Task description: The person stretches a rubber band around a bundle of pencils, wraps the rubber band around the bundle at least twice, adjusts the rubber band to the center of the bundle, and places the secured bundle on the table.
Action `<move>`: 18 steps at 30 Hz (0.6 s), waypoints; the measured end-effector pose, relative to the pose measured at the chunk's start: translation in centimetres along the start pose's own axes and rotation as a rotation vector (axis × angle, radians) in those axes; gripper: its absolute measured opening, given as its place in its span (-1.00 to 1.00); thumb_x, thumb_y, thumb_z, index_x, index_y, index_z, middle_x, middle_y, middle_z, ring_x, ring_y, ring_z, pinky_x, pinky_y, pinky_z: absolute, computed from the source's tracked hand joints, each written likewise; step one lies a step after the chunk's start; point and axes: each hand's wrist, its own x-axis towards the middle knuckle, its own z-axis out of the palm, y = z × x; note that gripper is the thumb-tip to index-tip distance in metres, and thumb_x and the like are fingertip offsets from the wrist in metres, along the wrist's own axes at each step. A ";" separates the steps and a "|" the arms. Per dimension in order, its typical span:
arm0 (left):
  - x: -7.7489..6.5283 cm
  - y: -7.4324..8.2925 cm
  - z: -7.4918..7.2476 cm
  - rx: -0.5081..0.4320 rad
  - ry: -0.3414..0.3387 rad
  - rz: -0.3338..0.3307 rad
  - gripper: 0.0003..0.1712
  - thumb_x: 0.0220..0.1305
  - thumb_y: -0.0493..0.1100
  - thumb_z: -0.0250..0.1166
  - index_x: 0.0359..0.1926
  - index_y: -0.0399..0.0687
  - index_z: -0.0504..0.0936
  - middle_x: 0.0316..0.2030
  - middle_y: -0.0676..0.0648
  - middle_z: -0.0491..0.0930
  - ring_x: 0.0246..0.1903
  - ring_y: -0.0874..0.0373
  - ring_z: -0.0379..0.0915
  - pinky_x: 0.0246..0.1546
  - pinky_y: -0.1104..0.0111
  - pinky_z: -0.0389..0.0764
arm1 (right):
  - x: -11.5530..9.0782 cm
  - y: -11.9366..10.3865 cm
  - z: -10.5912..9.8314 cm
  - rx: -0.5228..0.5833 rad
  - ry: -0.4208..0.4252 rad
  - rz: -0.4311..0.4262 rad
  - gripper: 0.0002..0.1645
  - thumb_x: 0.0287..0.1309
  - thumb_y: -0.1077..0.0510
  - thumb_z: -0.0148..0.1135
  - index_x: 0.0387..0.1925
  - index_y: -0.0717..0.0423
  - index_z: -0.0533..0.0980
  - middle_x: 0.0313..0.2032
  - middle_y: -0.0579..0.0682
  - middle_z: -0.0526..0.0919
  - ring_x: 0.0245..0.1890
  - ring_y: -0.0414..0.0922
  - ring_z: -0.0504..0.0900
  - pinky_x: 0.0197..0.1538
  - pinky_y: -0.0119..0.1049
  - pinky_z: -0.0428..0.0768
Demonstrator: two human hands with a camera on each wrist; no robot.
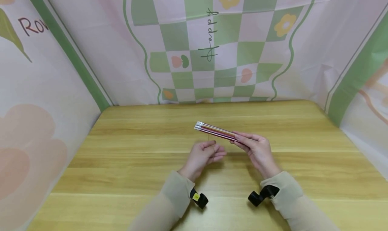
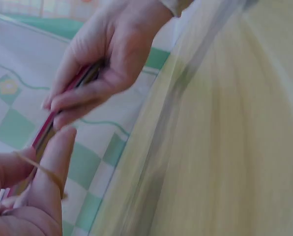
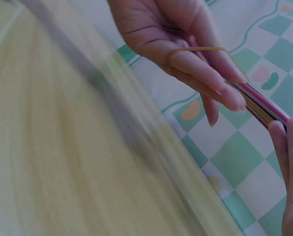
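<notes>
My right hand (image 1: 257,151) grips a bundle of several pencils (image 1: 216,131) by one end, above the table. Their white eraser ends point up and left, away from the fingers. A thin tan rubber band (image 3: 200,48) hangs on the fingers of my left hand (image 1: 203,155), stretched toward the pencils. In the left wrist view the band (image 2: 43,169) crosses from the thumb to a finger, with the pencils (image 2: 43,132) behind. The left hand is just below the eraser ends, its other fingers spread to the right.
A wooden table (image 1: 121,177) lies beneath both hands. Printed cloth with green checks (image 1: 200,59) hangs along its far edge, and more cloth walls stand at left and right. A black wrist camera (image 1: 200,200) sits on the left wrist, another camera (image 1: 262,194) on the right.
</notes>
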 end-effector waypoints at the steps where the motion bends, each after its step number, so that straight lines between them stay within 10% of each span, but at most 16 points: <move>1: -0.1 0.0 0.2 -0.009 0.009 0.001 -0.33 0.46 -0.29 0.11 0.42 -0.55 0.06 0.06 -0.47 0.57 0.02 -0.17 0.64 0.03 0.25 0.66 | 0.0 0.1 0.1 -0.002 0.010 -0.011 -0.67 0.26 0.53 0.11 -0.34 0.22 0.74 -0.25 0.11 0.79 -0.30 -0.02 0.80 -0.12 -0.37 0.70; 9: -0.8 0.1 1.9 -0.011 0.062 0.041 0.05 0.41 -0.28 0.19 0.51 -0.34 -0.44 0.15 -0.50 0.50 -0.03 -0.23 0.65 0.00 0.24 0.67 | -0.4 0.8 0.9 -0.022 0.091 -0.050 -0.68 0.22 0.54 0.15 -0.39 0.21 0.74 -0.31 0.09 0.80 -0.34 -0.06 0.80 -0.13 -0.35 0.70; 18: -0.9 -0.4 2.2 0.140 0.167 0.058 0.33 0.25 -0.18 0.39 0.54 0.00 -0.56 0.46 -0.35 0.14 -0.08 -0.13 0.67 0.02 0.18 0.67 | -0.3 0.9 1.2 -0.015 0.155 -0.014 -0.61 0.22 0.56 0.12 -0.45 0.17 0.74 -0.38 0.07 0.79 -0.38 -0.07 0.80 -0.16 -0.36 0.71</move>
